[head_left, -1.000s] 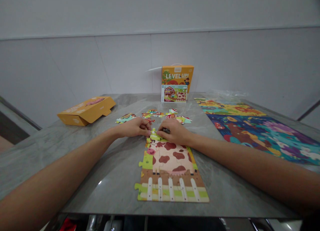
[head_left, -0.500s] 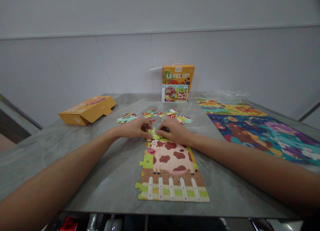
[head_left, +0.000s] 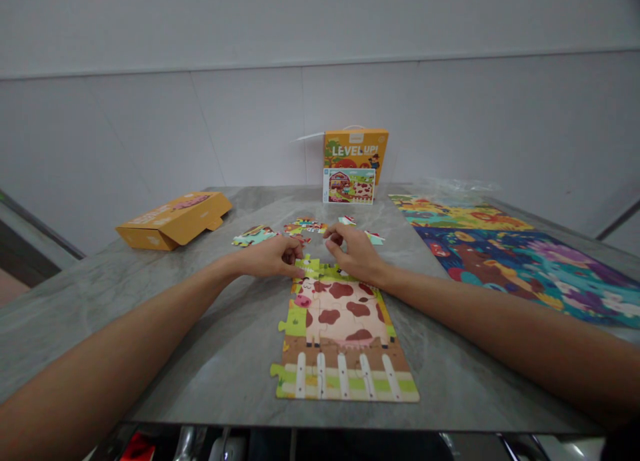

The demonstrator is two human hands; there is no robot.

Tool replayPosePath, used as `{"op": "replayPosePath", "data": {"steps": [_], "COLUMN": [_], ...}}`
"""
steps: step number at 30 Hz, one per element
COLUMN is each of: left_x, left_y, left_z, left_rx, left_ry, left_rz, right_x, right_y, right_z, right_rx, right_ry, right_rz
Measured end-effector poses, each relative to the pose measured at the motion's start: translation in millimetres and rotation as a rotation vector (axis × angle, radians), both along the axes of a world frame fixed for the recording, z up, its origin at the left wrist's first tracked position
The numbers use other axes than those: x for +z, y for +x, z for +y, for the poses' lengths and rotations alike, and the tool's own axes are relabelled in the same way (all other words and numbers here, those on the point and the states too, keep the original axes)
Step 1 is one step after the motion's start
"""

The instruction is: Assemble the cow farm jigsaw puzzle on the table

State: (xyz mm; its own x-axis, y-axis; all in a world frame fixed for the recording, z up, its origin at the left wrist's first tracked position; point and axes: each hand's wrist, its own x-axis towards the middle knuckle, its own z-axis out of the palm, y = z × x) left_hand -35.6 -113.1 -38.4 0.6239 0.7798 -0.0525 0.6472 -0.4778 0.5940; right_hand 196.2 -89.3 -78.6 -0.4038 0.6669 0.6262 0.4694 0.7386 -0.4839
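A partly joined jigsaw puzzle (head_left: 333,318) with a brown-spotted cow and a white fence lies on the table in front of me. My left hand (head_left: 273,256) is closed, thumb and finger on the outer edge of a green puzzle piece (head_left: 310,266) at the puzzle's far left corner. Over the far right edge of the puzzle hovers my right hand (head_left: 357,254), its thumb and index finger apart with nothing seen between them. It covers part of the green top row. Loose puzzle pieces (head_left: 254,235) lie beyond both hands.
An orange flat box (head_left: 175,221) lies at the left. Against the wall stand a "LEVEL UP!" box (head_left: 356,149) and a farm picture card (head_left: 349,186). Two colourful puzzles (head_left: 530,264) cover the right side, with clear plastic wrap (head_left: 457,188) behind them.
My right hand has let go of the puzzle's top edge and shifted slightly up and right, its fingers parting. The left hand has stayed at the green piece.
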Motion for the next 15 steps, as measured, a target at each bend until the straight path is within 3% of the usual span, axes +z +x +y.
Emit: {"op": "replayPosePath", "data": {"steps": [6,15], "left_x": [1.5,0.5], "left_y": [2.4,1.2], "left_z": [-1.6,-1.1], "left_rx": [0.019,0.020], "left_ry": [-0.031,-0.005], "left_rz": [0.002,0.016], "right_x": [4.8,6.8], "right_y": [1.6,0.7], "right_z": [-7.3,-9.8], "right_rx": [0.255,0.322], "right_ry": [0.155,0.141], "right_rz": [-0.138,-0.228]}}
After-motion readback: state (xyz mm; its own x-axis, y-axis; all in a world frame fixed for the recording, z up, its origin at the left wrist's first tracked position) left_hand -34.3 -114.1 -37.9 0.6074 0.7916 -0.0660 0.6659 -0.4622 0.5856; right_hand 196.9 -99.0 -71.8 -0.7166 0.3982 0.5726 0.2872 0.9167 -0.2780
